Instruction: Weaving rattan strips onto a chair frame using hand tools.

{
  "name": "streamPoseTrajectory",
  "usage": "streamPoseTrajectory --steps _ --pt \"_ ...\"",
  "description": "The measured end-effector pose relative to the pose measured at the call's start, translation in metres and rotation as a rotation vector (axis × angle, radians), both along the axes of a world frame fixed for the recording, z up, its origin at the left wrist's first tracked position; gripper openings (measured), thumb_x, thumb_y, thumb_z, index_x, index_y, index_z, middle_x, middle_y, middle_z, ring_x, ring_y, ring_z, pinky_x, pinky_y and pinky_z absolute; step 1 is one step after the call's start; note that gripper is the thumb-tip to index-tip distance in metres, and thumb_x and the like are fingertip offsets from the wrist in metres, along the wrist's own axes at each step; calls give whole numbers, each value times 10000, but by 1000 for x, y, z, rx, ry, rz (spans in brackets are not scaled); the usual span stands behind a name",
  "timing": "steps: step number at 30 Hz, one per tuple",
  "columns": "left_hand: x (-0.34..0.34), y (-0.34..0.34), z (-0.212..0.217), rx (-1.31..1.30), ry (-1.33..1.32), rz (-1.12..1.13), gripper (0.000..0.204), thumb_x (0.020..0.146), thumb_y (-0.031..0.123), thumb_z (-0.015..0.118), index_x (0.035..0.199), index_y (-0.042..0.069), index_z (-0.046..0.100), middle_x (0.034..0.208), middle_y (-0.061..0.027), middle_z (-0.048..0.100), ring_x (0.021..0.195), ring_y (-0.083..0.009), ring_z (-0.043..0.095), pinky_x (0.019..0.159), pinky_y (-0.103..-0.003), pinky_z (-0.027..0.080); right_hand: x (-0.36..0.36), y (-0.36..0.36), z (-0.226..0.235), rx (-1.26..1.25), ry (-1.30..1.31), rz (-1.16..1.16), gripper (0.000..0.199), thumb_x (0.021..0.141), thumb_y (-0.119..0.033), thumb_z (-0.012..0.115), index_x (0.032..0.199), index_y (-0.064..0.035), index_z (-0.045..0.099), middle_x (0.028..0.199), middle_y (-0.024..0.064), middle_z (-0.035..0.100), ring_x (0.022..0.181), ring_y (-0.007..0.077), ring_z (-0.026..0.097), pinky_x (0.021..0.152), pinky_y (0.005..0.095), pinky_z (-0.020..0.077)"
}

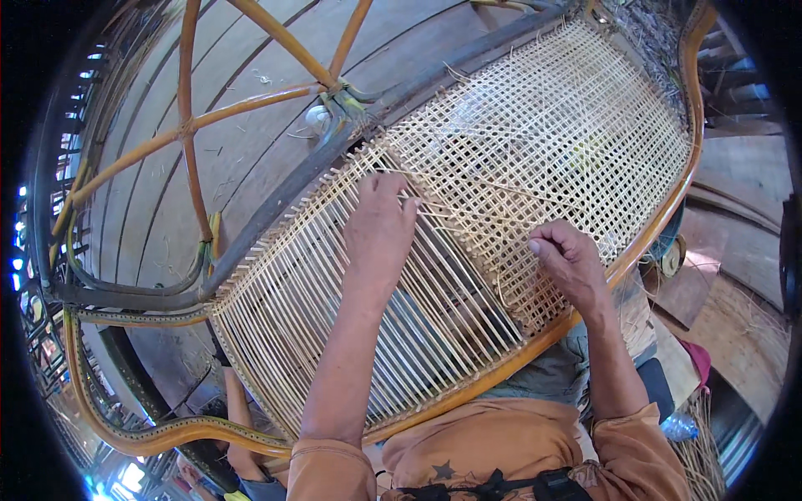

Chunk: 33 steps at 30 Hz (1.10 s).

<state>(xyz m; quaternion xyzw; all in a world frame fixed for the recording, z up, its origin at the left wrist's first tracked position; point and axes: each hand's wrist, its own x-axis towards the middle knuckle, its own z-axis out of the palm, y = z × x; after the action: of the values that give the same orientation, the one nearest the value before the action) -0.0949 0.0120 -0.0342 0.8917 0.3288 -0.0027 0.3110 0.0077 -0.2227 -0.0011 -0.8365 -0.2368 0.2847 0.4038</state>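
A rattan furniture frame lies tilted across my lap, with a panel of pale cane strips fixed into it. Its right part is a finished-looking open lattice weave; the left part holds only parallel strips running one way. My left hand is closed with its fingertips at a cane strip near the border between the two parts. Over the lower edge of the lattice is my right hand, fingers curled and thumb against them; whatever it pinches is too small to make out.
Curved rattan poles of the frame rise at the left. A scalloped rail with drilled holes curves at lower left. Wooden floorboards lie beyond. Another person's leg shows at lower left. A plastic bottle stands at lower right.
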Motion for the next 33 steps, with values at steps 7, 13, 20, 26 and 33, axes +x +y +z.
streamPoseTrajectory --steps 7,13,20,26,33 --pt "0 -1 0 -62 184 -135 218 806 312 640 885 109 623 904 -84 565 801 -273 602 716 -410 472 -8 2 0 -36 14 4 116 838 -122 644 902 -26 630 779 69 594 703 157 571 651 278 463" --pt "5 -1 -1 -113 196 -163 229 796 307 649 864 90 618 893 -107 604 829 -303 609 715 -423 469 -12 -2 -10 14 51 -49 84 849 -89 628 882 -12 630 770 31 569 716 107 534 656 243 433" --pt "9 -3 -3 -112 142 -195 214 801 281 626 844 72 603 842 -146 636 806 -329 612 705 -436 467 -14 2 -11 -38 34 -110 114 839 -132 624 881 -26 625 777 91 595 691 185 579 640 297 466" --pt "13 -3 -5 -154 147 -154 223 791 279 627 841 64 601 819 -154 634 799 -340 609 711 -432 466 7 41 16 -337 99 30 209 880 -213 545 884 -9 590 826 181 623 759 309 609 669 383 474" --pt "20 -1 -4 -311 250 -25 245 765 283 667 761 42 624 740 -146 627 695 -293 604 664 -392 459 29 101 -20 -351 95 179 245 856 -241 564 904 -4 604 867 223 628 832 355 613 758 433 470"
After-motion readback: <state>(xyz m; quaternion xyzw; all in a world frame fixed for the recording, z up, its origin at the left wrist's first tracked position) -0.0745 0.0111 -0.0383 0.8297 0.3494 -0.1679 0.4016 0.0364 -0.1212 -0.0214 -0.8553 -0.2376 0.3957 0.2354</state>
